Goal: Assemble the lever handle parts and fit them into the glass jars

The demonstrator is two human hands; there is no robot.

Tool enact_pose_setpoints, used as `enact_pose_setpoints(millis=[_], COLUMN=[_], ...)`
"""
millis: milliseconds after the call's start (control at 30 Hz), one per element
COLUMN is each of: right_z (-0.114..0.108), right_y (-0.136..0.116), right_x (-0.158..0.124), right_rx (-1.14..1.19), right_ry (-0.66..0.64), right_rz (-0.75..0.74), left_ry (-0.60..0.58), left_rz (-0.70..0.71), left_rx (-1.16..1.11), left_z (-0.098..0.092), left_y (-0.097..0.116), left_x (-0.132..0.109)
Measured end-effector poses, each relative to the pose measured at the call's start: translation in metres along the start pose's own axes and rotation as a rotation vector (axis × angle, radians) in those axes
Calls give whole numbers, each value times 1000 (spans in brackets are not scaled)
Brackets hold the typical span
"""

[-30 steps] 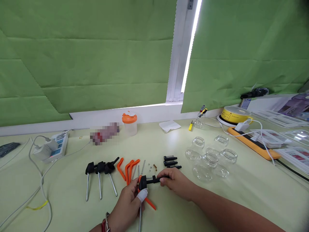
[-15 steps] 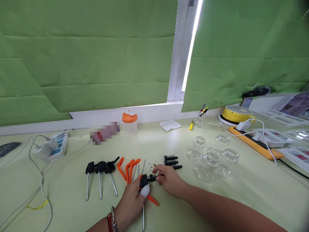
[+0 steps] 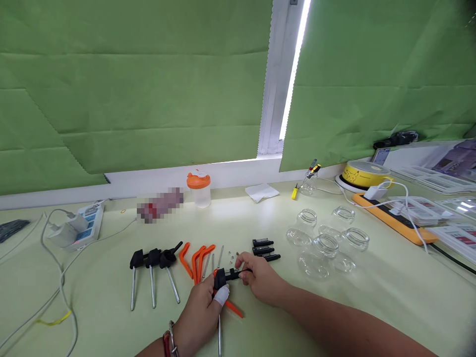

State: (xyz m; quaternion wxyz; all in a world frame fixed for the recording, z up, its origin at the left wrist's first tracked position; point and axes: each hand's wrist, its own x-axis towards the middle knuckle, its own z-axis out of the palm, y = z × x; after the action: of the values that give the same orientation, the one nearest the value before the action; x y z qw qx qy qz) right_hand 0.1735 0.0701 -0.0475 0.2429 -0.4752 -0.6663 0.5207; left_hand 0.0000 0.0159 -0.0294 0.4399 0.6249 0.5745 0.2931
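Observation:
My left hand (image 3: 203, 308), its thumb wrapped in white, is closed on a black plastic head (image 3: 220, 278) with a metal rod (image 3: 219, 334) pointing down from it. An orange piece (image 3: 233, 308) sticks out beneath this hand; whether it is joined to the head cannot be told. Opposite, my right hand (image 3: 260, 277) pinches the end of a narrow black plastic piece (image 3: 236, 273) that meets the head. Its fingertips partly hide that piece. Beyond the hands lie orange bent handles (image 3: 197, 260), thin metal rods (image 3: 220, 257) and tiny metal bits (image 3: 231, 257).
Three black heads on rods (image 3: 153, 258) lie at left. Black pieces with springs (image 3: 263, 250) are right of centre, beside several clear glass vessels (image 3: 314, 255). Farther back are an orange-lidded cup (image 3: 201, 191), white paper (image 3: 262, 192), and power strips (image 3: 91, 225) with cables.
Both hands keep the same grip on the black head and the narrow piece. The view has shifted very slightly; nothing else visibly differs.

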Motion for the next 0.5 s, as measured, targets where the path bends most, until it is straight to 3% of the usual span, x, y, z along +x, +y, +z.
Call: enact_pose_setpoints(millis=[500], right_z=[-2], right_y=[2], right_x=[1], right_rx=[-51], right_ry=[-2], right_rz=[-41], left_ry=[4], left_rz=[1], left_rx=[-35], left_z=[0], left_y=[-1], left_x=[0])
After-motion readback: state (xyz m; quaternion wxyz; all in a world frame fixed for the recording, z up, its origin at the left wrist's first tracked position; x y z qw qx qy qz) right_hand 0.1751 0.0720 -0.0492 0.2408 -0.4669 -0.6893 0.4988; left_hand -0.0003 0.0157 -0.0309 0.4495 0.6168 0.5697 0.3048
